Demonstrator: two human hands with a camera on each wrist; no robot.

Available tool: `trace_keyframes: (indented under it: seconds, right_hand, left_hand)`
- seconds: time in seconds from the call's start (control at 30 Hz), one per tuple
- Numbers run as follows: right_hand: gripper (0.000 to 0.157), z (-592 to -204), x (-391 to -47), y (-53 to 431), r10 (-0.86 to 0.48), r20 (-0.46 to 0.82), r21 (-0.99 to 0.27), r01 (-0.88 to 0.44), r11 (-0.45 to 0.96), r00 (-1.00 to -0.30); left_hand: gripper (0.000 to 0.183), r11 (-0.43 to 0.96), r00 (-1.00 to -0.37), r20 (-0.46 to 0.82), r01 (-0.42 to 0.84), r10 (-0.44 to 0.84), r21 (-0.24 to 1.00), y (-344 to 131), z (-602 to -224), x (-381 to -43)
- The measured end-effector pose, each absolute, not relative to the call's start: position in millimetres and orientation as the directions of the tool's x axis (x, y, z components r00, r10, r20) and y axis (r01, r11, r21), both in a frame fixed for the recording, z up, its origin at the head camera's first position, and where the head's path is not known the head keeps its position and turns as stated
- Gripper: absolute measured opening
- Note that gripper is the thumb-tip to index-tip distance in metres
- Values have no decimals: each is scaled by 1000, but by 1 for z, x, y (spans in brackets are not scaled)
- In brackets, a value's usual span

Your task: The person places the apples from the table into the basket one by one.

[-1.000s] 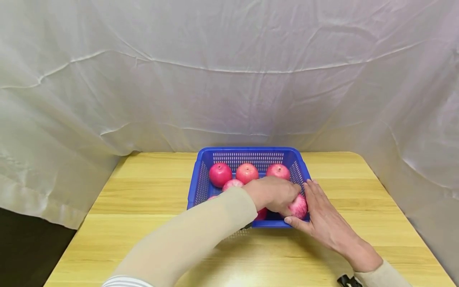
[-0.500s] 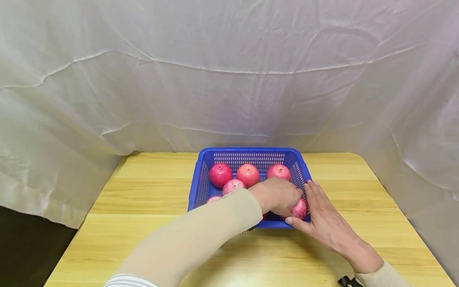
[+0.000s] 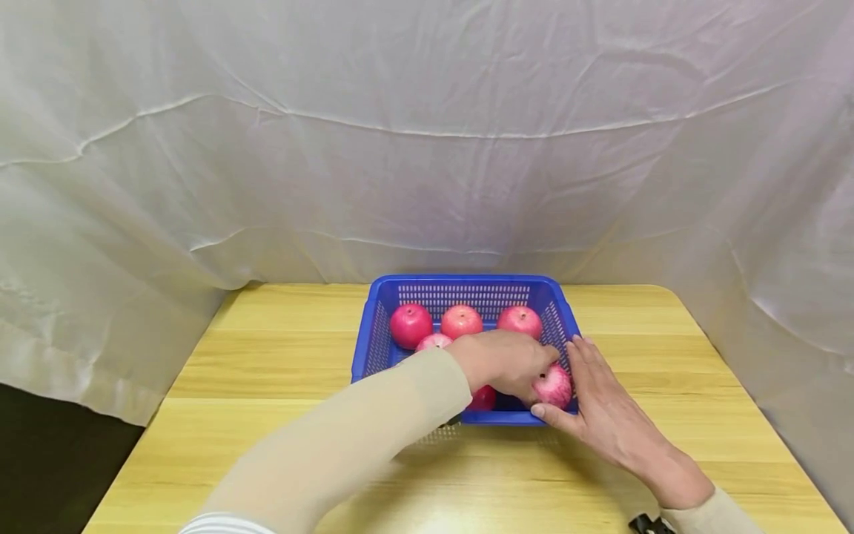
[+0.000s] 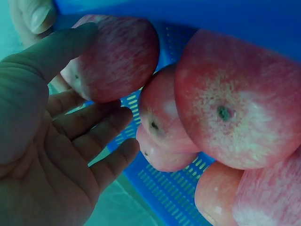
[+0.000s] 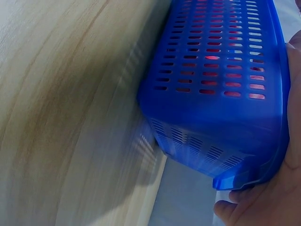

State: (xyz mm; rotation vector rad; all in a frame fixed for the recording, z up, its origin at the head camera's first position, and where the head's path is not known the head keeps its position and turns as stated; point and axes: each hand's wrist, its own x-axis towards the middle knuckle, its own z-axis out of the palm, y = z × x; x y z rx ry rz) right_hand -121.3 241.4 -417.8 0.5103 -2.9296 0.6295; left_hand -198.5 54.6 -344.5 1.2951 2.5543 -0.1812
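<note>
A blue plastic basket (image 3: 467, 279) with slotted walls holds several red and pink apples. My left hand (image 3: 510, 363) reaches across into its front right corner. There it holds a streaked pink apple (image 3: 555, 386) between thumb and fingers; in the left wrist view the thumb lies over this apple (image 4: 117, 56), and the other fingers spread under and beside it. My right hand (image 3: 610, 408) rests along the right rim with straight fingers, its thumb at the front corner. From the right wrist, the basket's outer wall (image 5: 211, 103) is seen with the palm against the rim.
Three apples line the back: dark red (image 3: 411, 326), paler (image 3: 461, 322) and pink (image 3: 520, 321). Another red apple (image 3: 483, 398) sits near the front wall, partly behind the left wrist. The basket stands on a wooden table (image 3: 267, 356); a pale curtain (image 3: 427, 148) surrounds it.
My left hand dips slightly right, then draws back left, baring more of the corner apple and its stem hollow. The right hand and basket stay put.
</note>
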Motion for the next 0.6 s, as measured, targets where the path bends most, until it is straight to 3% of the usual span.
trace_keyframes:
  seconds: [0.2,0.6]
  right_hand:
    - [116,-418,-121,241,-294,142,-380,-326,866,-945]
    - [115,-417,-121,241,-297,148,-377,-331,865,-943]
  left_hand:
    - [39,559,-533,-243,828,811,50,48,-342,-200]
    - [38,577,-557,-236,816,797,24,38,-343,-195]
